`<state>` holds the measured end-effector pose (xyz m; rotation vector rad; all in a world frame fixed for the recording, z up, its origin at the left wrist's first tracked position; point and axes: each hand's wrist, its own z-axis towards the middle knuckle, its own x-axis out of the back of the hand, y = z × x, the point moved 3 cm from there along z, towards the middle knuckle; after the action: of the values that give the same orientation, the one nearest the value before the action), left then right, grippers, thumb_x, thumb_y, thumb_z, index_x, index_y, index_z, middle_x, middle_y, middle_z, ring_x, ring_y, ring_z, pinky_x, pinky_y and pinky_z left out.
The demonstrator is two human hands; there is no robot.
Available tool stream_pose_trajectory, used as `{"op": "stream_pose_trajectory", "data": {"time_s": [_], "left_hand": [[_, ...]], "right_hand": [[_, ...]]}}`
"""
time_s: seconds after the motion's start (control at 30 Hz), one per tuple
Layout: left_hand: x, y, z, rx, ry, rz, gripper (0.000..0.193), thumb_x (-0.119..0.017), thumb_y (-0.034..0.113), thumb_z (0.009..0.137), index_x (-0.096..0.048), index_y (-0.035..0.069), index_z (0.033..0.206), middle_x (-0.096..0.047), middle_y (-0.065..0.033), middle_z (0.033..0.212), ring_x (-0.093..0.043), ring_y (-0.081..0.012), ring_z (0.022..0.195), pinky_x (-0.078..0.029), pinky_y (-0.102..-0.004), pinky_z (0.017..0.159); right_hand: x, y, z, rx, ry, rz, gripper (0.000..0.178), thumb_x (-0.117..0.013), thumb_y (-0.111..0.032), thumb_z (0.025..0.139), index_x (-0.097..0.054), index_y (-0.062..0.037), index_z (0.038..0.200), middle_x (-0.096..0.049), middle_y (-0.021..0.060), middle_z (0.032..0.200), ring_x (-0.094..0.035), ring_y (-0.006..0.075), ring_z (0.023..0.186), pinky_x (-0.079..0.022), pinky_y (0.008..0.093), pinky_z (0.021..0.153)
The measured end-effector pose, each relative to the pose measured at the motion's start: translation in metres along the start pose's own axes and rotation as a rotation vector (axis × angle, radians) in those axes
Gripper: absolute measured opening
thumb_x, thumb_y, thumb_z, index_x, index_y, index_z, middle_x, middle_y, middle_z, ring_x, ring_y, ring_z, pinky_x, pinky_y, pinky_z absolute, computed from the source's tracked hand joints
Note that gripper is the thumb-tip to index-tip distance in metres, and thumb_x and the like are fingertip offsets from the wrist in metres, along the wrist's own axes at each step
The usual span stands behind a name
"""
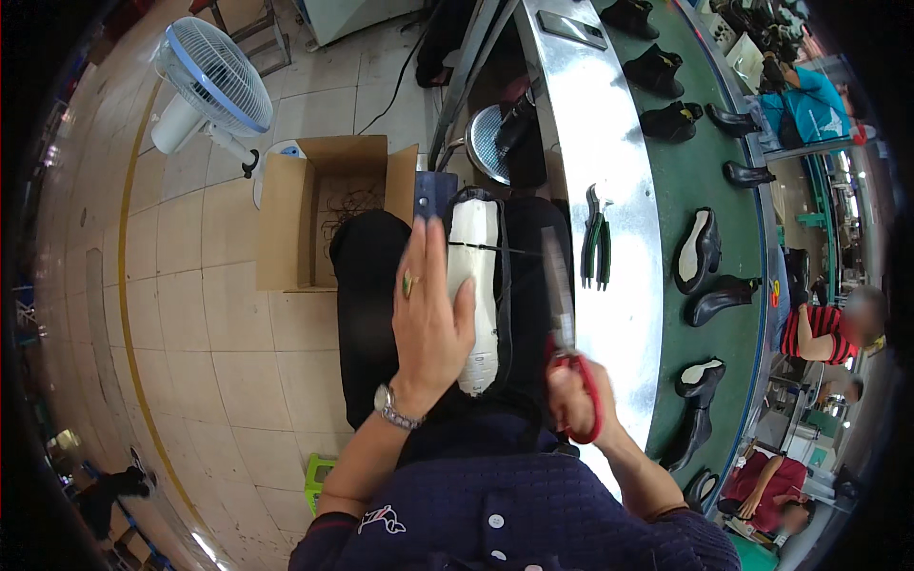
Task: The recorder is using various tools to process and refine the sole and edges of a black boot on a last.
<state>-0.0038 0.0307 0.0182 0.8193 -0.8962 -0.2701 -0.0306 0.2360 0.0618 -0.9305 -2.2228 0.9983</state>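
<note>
A black shoe upper with a pale, white underside [473,295] rests sole up across my lap, between my thighs. A thin black strand [481,247] runs across its underside and sticks out to the right. My left hand [428,319] lies flat along the shoe's left edge, fingers stretched out, thumb over the white surface. In my right hand [573,398] is a pair of scissors [560,305] with red handles, blades pointing away from me to the right of the shoe. The blades look blurred and apart from the strand.
Green-handled pliers [597,243] and a phone [571,29] lie on the metal ledge [609,143] at right. Beyond it, a green conveyor [657,171] carries several black boots. An open cardboard box [286,228] holds dark strands on the left, near a fan [214,81]. Other people sit beyond the conveyor.
</note>
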Motion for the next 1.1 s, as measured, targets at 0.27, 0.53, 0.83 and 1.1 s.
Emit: {"op": "stream_pose_trajectory", "data": {"time_s": [0.27,0.53,0.83,1.1], "left_hand": [[-0.024,0.009,0.019,-0.448,-0.001,0.326,0.017,-0.071,0.008,0.080,-0.068,-0.001,0.094,-0.064,-0.0103,0.107,-0.056,-0.0322,0.117,-0.048,-0.0443,0.096],[-0.005,0.012,0.016,-0.276,0.081,0.128,0.017,-0.069,0.002,0.083,-0.063,-0.003,0.098,-0.062,-0.0126,0.097,-0.063,-0.0292,0.090,-0.053,-0.0408,0.084],[0.086,-0.079,0.076,-0.214,0.468,0.354,0.022,-0.059,0.005,0.094,-0.068,0.002,0.114,-0.066,-0.0156,0.114,-0.063,-0.0285,0.101,-0.051,-0.0378,0.086],[0.033,-0.075,0.039,-0.428,0.078,0.504,0.052,-0.046,0.032,0.102,-0.047,-0.010,0.132,-0.048,-0.0295,0.135,-0.048,-0.0412,0.123,-0.040,-0.0462,0.104]], "right_hand": [[0.106,0.085,0.003,-0.050,0.604,-0.448,0.027,-0.071,-0.022,0.088,-0.063,0.0034,0.089,-0.059,0.0029,0.066,-0.054,0.0094,0.060,-0.044,0.0273,0.057],[0.138,0.140,0.011,-0.114,0.742,-0.793,0.044,-0.074,-0.020,0.082,-0.063,0.0036,0.116,-0.066,0.0173,0.095,-0.064,0.0261,0.077,-0.052,0.0382,0.072],[0.140,0.107,0.078,0.342,0.899,-0.619,0.042,-0.067,-0.022,0.085,-0.059,-0.0030,0.122,-0.061,0.0225,0.119,-0.061,0.0395,0.106,-0.049,0.0459,0.090],[0.088,0.070,0.181,0.174,0.879,-0.726,0.068,-0.072,-0.035,0.078,-0.046,-0.0037,0.132,-0.053,0.0158,0.118,-0.052,0.0311,0.111,-0.048,0.0421,0.087]]}}
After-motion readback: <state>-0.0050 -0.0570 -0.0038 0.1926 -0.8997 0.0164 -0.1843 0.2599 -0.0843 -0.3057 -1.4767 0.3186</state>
